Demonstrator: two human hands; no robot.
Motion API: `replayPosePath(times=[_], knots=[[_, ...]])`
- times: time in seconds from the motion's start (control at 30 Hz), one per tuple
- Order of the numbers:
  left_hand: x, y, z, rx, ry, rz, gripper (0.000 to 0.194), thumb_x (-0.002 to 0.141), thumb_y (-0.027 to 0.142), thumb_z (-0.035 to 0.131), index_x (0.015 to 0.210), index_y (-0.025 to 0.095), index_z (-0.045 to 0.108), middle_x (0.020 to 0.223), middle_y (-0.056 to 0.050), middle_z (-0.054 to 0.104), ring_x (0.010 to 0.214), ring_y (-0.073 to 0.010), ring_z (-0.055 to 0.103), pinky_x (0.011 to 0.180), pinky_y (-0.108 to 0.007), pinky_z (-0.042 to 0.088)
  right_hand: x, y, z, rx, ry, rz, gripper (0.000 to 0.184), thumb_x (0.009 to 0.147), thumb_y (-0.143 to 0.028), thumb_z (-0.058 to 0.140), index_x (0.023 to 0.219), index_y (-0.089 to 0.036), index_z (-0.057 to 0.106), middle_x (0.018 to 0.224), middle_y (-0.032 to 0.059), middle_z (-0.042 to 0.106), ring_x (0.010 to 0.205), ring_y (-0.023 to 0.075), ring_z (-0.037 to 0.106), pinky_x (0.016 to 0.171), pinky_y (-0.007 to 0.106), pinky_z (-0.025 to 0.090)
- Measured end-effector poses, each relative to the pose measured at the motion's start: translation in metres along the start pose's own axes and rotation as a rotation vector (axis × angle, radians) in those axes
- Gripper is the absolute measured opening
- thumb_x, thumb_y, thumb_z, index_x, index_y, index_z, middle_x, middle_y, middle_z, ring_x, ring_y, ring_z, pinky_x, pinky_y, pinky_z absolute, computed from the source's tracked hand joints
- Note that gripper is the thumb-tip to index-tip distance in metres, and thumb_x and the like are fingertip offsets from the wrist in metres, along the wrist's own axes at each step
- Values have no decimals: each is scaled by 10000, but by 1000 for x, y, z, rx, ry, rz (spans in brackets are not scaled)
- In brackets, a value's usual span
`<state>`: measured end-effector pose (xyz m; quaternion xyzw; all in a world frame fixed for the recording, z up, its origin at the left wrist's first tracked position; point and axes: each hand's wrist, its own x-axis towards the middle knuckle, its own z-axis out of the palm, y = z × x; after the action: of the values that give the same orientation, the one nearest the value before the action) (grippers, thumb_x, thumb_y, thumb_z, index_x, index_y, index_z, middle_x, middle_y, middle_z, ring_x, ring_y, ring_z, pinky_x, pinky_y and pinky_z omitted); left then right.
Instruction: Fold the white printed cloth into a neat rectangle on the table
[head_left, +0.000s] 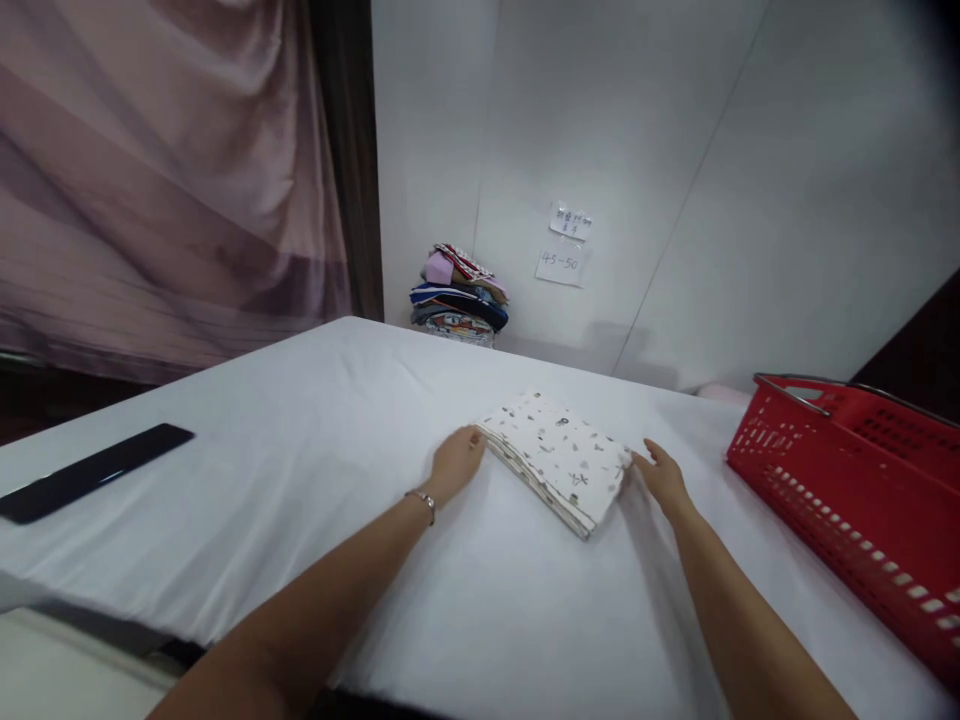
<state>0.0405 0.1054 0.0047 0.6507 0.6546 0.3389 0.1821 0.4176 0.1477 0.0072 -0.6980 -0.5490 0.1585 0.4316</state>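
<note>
A folded white cloth (559, 450) with small dark printed figures lies at an angle on the white-covered table, its stacked layers showing along the front left edge. With fingers closed, my left hand (456, 460) pinches its left corner; a bracelet (424, 503) circles that wrist. On the opposite side, my right hand (663, 478) grips the cloth's right edge between thumb and fingers, one finger lifted away. Some of the right fingertips are hidden at the edge.
To the right stands a red plastic basket (840, 500) with a metal handle. A pile of folded fabrics (459, 295) rests by the wall. On the left lies a flat black object (97, 470) on the white sheet (300, 440). Paper notes (560, 262) hang on the wall.
</note>
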Motion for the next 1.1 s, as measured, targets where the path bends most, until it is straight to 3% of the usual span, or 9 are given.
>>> replayPosePath(times=[0.1, 0.2, 0.33, 0.53, 0.77, 1.0, 1.1], knots=[[24, -15, -17, 150, 85, 199, 367, 775, 132, 488, 1127, 188, 575, 1185, -77, 585, 1139, -218, 493, 959, -362, 417, -37, -3, 1, -61, -16, -251, 474, 770, -433, 513, 1167, -184, 579, 1208, 112, 576, 1074, 258, 540, 884, 410, 439], [38, -23, -16, 229, 6, 384, 566, 688, 7, 437, 1214, 189, 540, 1321, -55, 495, 1253, -206, 390, 1060, -373, 327, -79, -22, 8, -98, -118, -501, 391, 823, -394, 487, 1159, -221, 588, 1201, 87, 586, 1115, 247, 520, 912, 419, 433], [46, -35, -8, 236, -69, 431, 563, 707, 24, 391, 1210, 211, 561, 1318, -17, 511, 1216, -175, 451, 1071, -353, 322, -125, -52, 21, -183, -249, -739, 350, 859, -300, 475, 1190, -229, 565, 1191, 88, 590, 1132, 241, 507, 964, 440, 395], [50, -39, -11, 159, -75, 357, 507, 734, 85, 410, 1183, 242, 584, 1290, 16, 539, 1180, -148, 491, 1061, -298, 333, -142, -61, 24, -237, -315, -759, 313, 852, -222, 445, 1121, -216, 604, 1153, 91, 601, 1060, 230, 542, 915, 392, 433], [39, -19, -17, 275, -35, 584, 443, 763, 75, 454, 1166, 213, 576, 1282, -42, 539, 1214, -209, 433, 1031, -405, 343, -141, -67, 23, -310, -357, -735, 339, 813, -208, 493, 1138, -199, 588, 1151, 96, 583, 1056, 236, 515, 931, 396, 407], [42, -9, -18, 255, -85, 560, 361, 771, 75, 455, 1066, 204, 619, 1101, -39, 639, 1054, -184, 539, 948, -352, 398, -145, -69, 26, -272, -276, -663, 322, 846, -265, 488, 1152, -195, 560, 1074, 101, 579, 1010, 235, 502, 890, 382, 418], [38, 1, -19, 251, -86, 622, 336, 803, 104, 444, 1074, 204, 615, 1103, -47, 636, 1064, -190, 528, 943, -355, 387, -145, -69, 29, -283, -242, -637, 289, 873, -306, 463, 1115, -196, 576, 1002, 92, 588, 955, 227, 511, 854, 369, 420]])
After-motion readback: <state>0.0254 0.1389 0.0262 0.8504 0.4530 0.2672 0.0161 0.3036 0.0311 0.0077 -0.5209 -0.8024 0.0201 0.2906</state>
